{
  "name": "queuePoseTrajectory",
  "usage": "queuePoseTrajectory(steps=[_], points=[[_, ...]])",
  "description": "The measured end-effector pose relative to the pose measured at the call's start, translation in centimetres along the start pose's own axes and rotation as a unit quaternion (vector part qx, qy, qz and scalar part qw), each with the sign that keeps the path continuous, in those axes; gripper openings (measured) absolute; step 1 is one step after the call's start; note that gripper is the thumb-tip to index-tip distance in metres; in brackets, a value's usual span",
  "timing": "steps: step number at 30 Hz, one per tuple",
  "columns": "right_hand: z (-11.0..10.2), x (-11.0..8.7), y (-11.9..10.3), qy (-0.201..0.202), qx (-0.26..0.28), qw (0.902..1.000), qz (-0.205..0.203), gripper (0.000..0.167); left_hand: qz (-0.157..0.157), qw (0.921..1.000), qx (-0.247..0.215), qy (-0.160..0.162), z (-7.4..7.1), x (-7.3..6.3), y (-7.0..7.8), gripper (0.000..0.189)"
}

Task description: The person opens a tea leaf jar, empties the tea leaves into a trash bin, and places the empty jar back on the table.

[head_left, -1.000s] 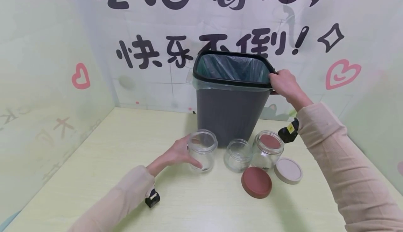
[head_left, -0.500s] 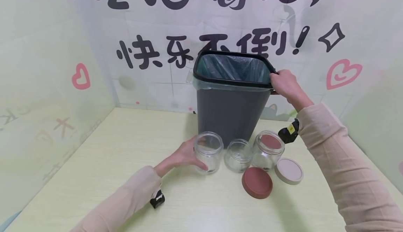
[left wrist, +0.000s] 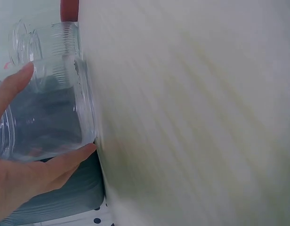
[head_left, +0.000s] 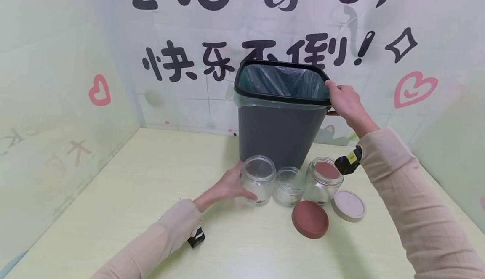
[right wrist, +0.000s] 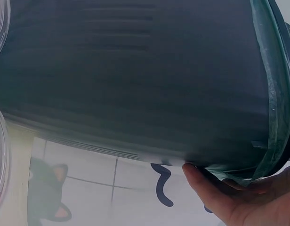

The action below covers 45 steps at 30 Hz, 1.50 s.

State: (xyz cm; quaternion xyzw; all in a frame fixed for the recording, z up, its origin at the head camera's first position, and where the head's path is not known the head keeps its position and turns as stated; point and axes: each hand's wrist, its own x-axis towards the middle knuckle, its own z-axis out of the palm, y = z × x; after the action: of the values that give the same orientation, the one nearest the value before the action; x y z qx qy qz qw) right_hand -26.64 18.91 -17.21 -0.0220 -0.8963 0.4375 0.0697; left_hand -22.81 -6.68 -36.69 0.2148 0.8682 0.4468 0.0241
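My left hand [head_left: 228, 185] holds a clear glass jar [head_left: 261, 186] without a lid, thumb in front and fingers behind its left side. In the left wrist view, thumb and fingers [left wrist: 65, 165] lie on opposite sides of the jar. Right beside it stands a shorter glass jar [head_left: 289, 190]. My right hand [head_left: 345, 101] grips the right end of the black rim on a dark grey trash bin [head_left: 278, 129], which is lined with a translucent green bag. Its fingertips reach under the rim in the right wrist view.
To the right stands a third glass jar [head_left: 321, 190], reddish in its mouth. A red lid [head_left: 310, 219] and a pale lid [head_left: 348, 205] lie in front of the jars. The bin is close to the printed back wall [head_left: 182, 110]. All stand on a pale wooden table [head_left: 113, 211].
My left hand has moved the glass jar to the right, up to the shorter jar. The right hand stays at the bin's rim, its thumb shifted slightly higher.
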Motion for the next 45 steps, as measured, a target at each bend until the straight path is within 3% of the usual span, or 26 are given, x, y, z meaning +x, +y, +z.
queuePoseTrajectory(steps=[8, 12, 15, 20, 22, 26, 29, 35, 41, 45], points=[[-0.6, -1.4, 1.0, -0.012, 0.052, 0.9985, -0.009, 0.078, -0.008, 0.9999, -0.008, -0.005, -0.2, 0.0, 0.5, 0.093], [-0.8, -3.2, 2.5, -0.037, 0.069, 0.9969, -0.012, 0.078, -0.027, 0.9986, -0.03, -0.036, -0.9, -0.3, 0.5, 0.096], [-0.8, -5.3, 4.3, -0.074, 0.066, 0.9939, -0.048, 0.073, -0.039, 0.9973, -0.037, -0.05, -2.0, -0.8, 0.5, 0.091], [0.4, -9.8, 8.3, -0.113, 0.044, 0.9832, -0.136, 0.055, -0.02, 0.9986, -0.024, -0.042, -4.5, -3.0, 0.3, 0.073], [1.2, -11.8, 10.0, -0.12, 0.033, 0.9807, -0.15, 0.049, -0.013, 0.9993, -0.007, -0.034, -5.4, -4.3, 0.2, 0.067], [2.6, -15.2, 13.0, -0.116, -0.026, 0.9835, -0.136, 0.042, -0.015, 0.9978, 0.062, -0.018, -7.0, -7.3, 0.0, 0.066], [3.3, -17.1, 14.7, -0.091, -0.098, 0.983, -0.125, 0.045, -0.022, 0.9928, 0.117, -0.003, -8.0, -9.4, 0.0, 0.072], [3.8, -19.0, 17.3, -0.037, -0.182, 0.9684, -0.166, 0.074, -0.02, 0.9733, 0.224, 0.047, -9.1, -12.4, 0.2, 0.084], [3.8, -18.8, 18.8, 0.019, -0.233, 0.9473, -0.219, 0.084, 0.002, 0.9422, 0.319, 0.102, -9.4, -13.3, -0.3, 0.085], [4.0, -18.5, 19.0, 0.019, -0.233, 0.9498, -0.208, 0.086, -0.001, 0.9373, 0.334, 0.102, -9.4, -13.4, -0.8, 0.087]])
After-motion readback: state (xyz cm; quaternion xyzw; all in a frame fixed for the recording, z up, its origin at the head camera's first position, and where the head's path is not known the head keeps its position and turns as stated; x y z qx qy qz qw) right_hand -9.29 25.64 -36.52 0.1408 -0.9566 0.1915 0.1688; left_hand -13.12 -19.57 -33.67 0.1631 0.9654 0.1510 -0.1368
